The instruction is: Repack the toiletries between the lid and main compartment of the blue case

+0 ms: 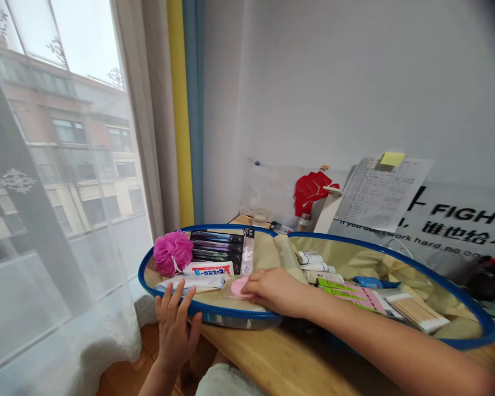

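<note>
The right hand [274,290] lies palm down, fingers extended, over a pink round pad [239,287] in a clear sleeve; whether it grips the pad cannot be told. The left hand [175,330] is raised and open, fingers spread, with its fingertips against the blue rim of an open pouch [214,314], which lies on a wooden desk [272,363]. Inside the pouch's beige lining, beside the pad, are a white tube [192,283] and a white carton [208,269] with blue lettering. Beyond these stand a stack of dark flat boxes [216,250] and a narrow clear packet [247,251], with a pink mesh puff [173,253] at the far left. To the right lie small white tubes [309,258], pink-and-green cards [350,294], a blue item [373,282] and a pack of cotton swabs [416,311]. On the wall behind are a red cutout [313,190], a printed sheet [381,192] bearing a yellow sticky note [391,159], and a black-lettered poster [449,220]. A sheer curtain [45,220] hangs at the window on the left.
</note>
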The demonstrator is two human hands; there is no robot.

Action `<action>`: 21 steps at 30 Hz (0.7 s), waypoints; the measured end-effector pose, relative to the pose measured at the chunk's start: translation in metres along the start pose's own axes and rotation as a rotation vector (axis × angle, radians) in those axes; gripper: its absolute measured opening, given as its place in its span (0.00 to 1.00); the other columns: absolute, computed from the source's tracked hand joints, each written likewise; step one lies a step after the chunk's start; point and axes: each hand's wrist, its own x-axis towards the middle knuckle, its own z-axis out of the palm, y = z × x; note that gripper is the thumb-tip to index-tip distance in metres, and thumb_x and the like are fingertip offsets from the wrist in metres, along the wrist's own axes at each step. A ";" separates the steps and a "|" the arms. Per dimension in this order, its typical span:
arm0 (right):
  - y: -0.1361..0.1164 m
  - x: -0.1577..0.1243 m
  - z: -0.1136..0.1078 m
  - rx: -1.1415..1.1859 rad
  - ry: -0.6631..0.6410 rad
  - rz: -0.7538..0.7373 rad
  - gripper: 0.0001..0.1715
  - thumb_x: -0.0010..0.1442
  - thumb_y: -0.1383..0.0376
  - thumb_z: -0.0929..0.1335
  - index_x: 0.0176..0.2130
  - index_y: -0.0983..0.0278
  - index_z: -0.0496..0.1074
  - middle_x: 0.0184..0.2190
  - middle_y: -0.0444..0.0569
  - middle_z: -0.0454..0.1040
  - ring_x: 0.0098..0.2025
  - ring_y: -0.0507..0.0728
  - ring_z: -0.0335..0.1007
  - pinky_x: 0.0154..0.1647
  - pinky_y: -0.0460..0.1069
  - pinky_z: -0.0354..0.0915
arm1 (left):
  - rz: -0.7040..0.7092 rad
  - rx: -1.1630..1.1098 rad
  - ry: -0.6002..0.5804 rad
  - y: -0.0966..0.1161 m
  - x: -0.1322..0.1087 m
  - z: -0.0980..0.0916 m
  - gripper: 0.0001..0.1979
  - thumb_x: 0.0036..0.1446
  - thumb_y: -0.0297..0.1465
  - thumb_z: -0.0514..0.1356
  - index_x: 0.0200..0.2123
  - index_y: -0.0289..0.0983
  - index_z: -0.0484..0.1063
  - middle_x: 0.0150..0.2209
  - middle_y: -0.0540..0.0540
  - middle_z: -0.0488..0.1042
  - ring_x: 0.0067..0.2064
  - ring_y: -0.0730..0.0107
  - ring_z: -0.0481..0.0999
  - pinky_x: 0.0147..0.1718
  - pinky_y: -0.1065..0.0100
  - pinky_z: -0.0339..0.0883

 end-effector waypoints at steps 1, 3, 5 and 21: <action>0.001 0.002 0.001 0.025 -0.024 -0.006 0.15 0.61 0.64 0.62 0.44 0.62 0.74 0.40 0.51 0.75 0.42 0.56 0.70 0.40 0.48 0.62 | -0.001 -0.004 0.000 0.000 0.000 0.000 0.31 0.60 0.27 0.52 0.66 0.39 0.48 0.67 0.39 0.49 0.69 0.57 0.42 0.65 0.51 0.34; 0.002 0.007 0.002 0.044 -0.082 -0.013 0.15 0.61 0.64 0.63 0.46 0.61 0.74 0.41 0.49 0.76 0.43 0.56 0.70 0.41 0.47 0.63 | -0.008 -0.011 -0.003 0.000 -0.001 0.000 0.31 0.60 0.28 0.52 0.66 0.39 0.48 0.67 0.39 0.50 0.69 0.56 0.43 0.65 0.50 0.35; 0.004 0.010 0.002 0.092 -0.105 -0.036 0.17 0.61 0.65 0.62 0.47 0.61 0.73 0.42 0.49 0.76 0.44 0.55 0.71 0.43 0.47 0.63 | -0.018 -0.014 -0.005 0.000 -0.001 0.001 0.31 0.60 0.28 0.52 0.65 0.39 0.49 0.67 0.39 0.51 0.69 0.55 0.43 0.65 0.49 0.36; 0.036 -0.020 -0.037 0.243 0.092 0.225 0.26 0.60 0.58 0.62 0.54 0.64 0.68 0.55 0.54 0.70 0.55 0.58 0.65 0.56 0.53 0.60 | -0.004 -0.005 0.004 -0.004 -0.005 0.004 0.32 0.60 0.28 0.52 0.66 0.40 0.47 0.67 0.39 0.51 0.68 0.54 0.44 0.64 0.48 0.37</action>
